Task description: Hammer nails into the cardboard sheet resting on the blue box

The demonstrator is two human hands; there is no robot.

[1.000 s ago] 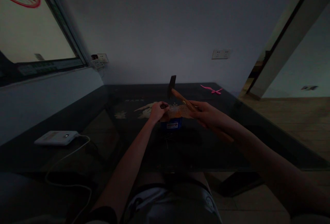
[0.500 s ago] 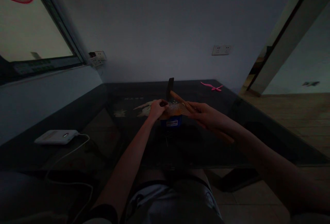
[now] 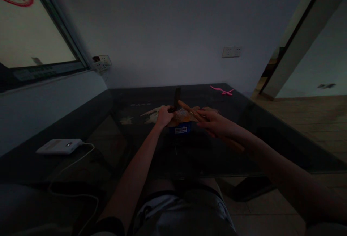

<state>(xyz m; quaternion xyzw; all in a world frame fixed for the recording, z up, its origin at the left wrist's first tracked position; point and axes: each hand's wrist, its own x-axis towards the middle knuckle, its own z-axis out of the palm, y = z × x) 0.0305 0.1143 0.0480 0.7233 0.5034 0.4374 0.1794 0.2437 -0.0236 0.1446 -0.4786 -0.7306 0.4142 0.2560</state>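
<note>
My right hand point(image 3: 214, 122) is wrapped around the wooden handle of a hammer point(image 3: 191, 111). The hammer's dark head point(image 3: 177, 97) points down, its lower end right beside the fingertips of my left hand point(image 3: 164, 116). Those fingers are pinched on a small dark object that I cannot make out in the dim light. Under them is a blue container point(image 3: 180, 128) with a white label on its front. A ragged tan and whitish sheet-like thing point(image 3: 151, 116) spreads over its top and out to both sides.
All this stands on a dark glossy table point(image 3: 151, 149). A white power bank point(image 3: 59, 146) with a white cable lies at the left. Toward the back right is a pink strap-like thing point(image 3: 223, 91). Wall sockets point(image 3: 231, 51) are on the wall behind.
The hammer head has come down closer to my left fingertips. My right hand has shifted slightly with the handle, while my left hand stays in place.
</note>
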